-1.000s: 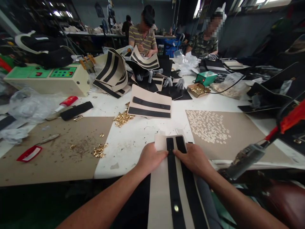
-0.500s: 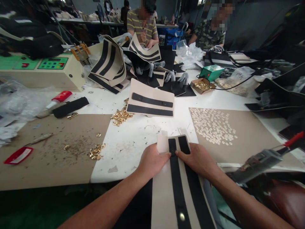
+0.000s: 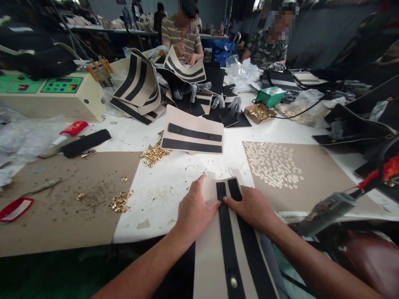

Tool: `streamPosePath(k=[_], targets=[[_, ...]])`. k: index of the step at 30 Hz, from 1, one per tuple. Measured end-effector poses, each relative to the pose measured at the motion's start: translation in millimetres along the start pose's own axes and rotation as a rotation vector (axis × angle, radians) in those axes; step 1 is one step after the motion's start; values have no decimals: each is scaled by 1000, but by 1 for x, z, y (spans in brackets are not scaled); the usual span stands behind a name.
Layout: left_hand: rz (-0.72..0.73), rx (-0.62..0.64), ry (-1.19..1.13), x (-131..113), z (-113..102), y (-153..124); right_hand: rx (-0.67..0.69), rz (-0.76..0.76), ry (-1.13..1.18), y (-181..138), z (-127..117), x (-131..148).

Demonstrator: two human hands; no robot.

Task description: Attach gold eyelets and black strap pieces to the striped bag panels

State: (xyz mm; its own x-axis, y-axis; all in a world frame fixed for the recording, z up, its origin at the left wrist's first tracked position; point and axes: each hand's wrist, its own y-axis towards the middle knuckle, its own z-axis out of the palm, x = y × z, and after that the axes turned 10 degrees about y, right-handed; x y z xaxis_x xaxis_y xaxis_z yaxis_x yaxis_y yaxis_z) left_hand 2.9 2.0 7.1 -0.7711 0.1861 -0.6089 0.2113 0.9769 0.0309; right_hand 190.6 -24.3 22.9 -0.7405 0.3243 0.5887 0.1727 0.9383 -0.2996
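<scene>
A beige panel (image 3: 208,257) with two black strips runs from the table's front edge down towards me. My left hand (image 3: 196,207) grips its far left edge, the thumb on the near black strip and the other fingers partly hidden. From the right, my right hand (image 3: 254,207) holds the far edge, its thumb pressing beside a small dark spot on the same strip. The two thumbtips almost meet. A shiny round metal piece (image 3: 233,283) sits lower on that strip. Beyond my hands, another striped beige panel (image 3: 192,117) lies on the white table (image 3: 162,220).
Gold hardware lies in a pile (image 3: 155,154) and a smaller heap (image 3: 121,201) at left. Pale rings (image 3: 276,164) cover brown card at right. A grey tool (image 3: 330,209) hangs near my right forearm. Striped panels (image 3: 137,83) are stacked behind; two people sit across.
My left hand's fingers have lifted away from the panel's edge, with the thumb still on the strip. The whole view has shifted slightly, and the right hand keeps its hold.
</scene>
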Motion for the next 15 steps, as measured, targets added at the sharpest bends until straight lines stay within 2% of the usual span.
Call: streamPosePath(k=[2,3,6,8,12,15], targets=[[133,-159,105,0,2,-2,-23,-10,-17,1,2,-2],[224,-200,139,0,4,-3,-32,-17,-20,1,2,-3],[425,-162,145,3,13,-5,-49,-46,4,2,4,-2],[452,-124,92,7,20,-5,-52,-68,52,1,2,-1],[419,-153,12,12,29,-1,-63,-167,241,-3,-6,-10],[422,-152,-3,12,27,-1,-250,-129,288,-4,-17,-39]])
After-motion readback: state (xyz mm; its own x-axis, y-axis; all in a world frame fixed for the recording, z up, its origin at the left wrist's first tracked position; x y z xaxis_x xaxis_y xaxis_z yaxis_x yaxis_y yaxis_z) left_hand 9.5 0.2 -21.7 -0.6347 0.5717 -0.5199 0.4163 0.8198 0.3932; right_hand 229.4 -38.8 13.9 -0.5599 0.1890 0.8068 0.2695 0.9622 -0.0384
